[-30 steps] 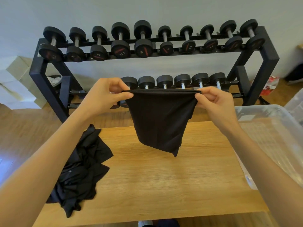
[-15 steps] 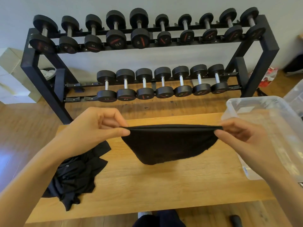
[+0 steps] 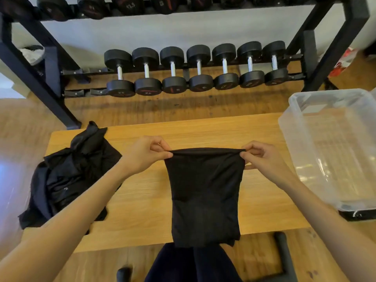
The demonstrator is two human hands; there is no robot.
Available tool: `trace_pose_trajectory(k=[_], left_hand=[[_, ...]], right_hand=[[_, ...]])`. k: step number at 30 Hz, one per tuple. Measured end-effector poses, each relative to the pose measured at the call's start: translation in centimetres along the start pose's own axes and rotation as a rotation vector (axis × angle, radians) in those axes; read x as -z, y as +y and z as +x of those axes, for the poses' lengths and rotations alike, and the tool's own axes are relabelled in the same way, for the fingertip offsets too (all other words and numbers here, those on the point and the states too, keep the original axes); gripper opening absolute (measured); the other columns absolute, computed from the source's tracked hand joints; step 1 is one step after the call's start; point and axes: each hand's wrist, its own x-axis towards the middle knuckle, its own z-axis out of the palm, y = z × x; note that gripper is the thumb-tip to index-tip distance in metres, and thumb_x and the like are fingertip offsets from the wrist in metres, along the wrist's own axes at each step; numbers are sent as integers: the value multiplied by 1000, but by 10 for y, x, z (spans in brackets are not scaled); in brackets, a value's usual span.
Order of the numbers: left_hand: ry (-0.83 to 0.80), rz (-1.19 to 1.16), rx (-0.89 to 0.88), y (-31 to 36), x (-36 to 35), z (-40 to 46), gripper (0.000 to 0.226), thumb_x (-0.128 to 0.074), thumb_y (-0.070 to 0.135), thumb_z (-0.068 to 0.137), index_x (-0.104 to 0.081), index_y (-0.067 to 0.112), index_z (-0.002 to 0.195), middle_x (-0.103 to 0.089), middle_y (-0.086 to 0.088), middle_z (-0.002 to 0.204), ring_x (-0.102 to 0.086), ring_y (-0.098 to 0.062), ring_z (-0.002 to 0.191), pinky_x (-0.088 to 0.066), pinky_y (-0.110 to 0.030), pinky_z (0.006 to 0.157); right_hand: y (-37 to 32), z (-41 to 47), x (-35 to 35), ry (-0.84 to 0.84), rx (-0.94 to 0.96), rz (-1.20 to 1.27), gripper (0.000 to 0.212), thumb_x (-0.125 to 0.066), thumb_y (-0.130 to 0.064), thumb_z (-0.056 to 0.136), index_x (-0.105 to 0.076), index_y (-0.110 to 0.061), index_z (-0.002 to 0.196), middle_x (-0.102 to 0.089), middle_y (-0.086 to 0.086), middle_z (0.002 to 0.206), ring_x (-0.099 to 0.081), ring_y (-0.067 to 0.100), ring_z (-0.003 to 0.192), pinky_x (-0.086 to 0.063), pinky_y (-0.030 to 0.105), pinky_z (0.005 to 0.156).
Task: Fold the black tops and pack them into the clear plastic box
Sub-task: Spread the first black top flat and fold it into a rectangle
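A black top [image 3: 205, 196] stretches between my hands over the middle of the wooden table [image 3: 142, 210]; its lower end reaches past the table's near edge. My left hand [image 3: 145, 154] pinches its upper left corner and my right hand [image 3: 259, 157] pinches the upper right corner. A heap of unfolded black tops [image 3: 69, 176] lies at the table's left end. The clear plastic box [image 3: 333, 147] stands open at the right end, and I see nothing inside it.
A black dumbbell rack [image 3: 189, 72] with several dumbbells stands on the wooden floor behind the table. Dark trouser legs [image 3: 193, 265] show below the table's near edge. A red and white bag [image 3: 345, 60] lies on the floor at far right.
Both hands have come down and toward me with the top. It hung bunched in the air before; now it extends long down the table's middle. The camera has tilted downward.
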Motion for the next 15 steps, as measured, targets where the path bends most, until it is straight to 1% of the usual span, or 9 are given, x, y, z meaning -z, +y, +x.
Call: trace_pose_trajectory(k=[3,6,8,11,13,15], left_hand=[[83,18,21,-22,-18,38,8,-72,22,88,-65,21,84,-71,7,81,-65,-3,78,-47,-25,75],[164,50,29,-31,-27,68,4,-68,23,91,-65,22,89,-65,13,85,-58,3,82,-42,-16,71],[186,69,36,-35,-29,85,1,-67,22,92,-65,22,92,-63,13,88,-57,3,83,-41,-13,71],[191,60,75,-42,-30,109,1,-65,21,93,-65,22,93,-64,8,93,-58,-6,87,-42,-20,74],[206,52,94,-48,-30,123,4,-65,21,93,-67,19,96,-65,5,95,-59,-9,89,-39,-15,70],[217,49,101,-54,-30,137,5,-65,20,93,-69,19,96,-67,3,94,-60,-11,88,-39,-12,69]], right_hand=[[24,36,-7,18,-43,-42,6,-60,-5,93,-65,-3,90,-70,6,75,-65,12,72,-59,30,69],[37,68,-11,38,-55,-79,8,-59,-8,93,-67,-5,93,-71,12,82,-66,19,77,-58,32,72],[41,88,-12,37,-59,-107,9,-59,-9,94,-68,-9,91,-71,9,82,-66,16,75,-58,30,71],[47,115,-15,20,-44,-166,13,-57,-10,96,-67,-16,90,-70,5,83,-65,8,69,-57,27,68],[52,133,-17,15,-35,-213,10,-58,-13,96,-68,-13,95,-70,5,85,-66,12,72,-57,35,74],[54,148,-20,13,-34,-264,14,-58,-15,97,-68,-6,98,-70,7,86,-67,19,73,-56,43,78]])
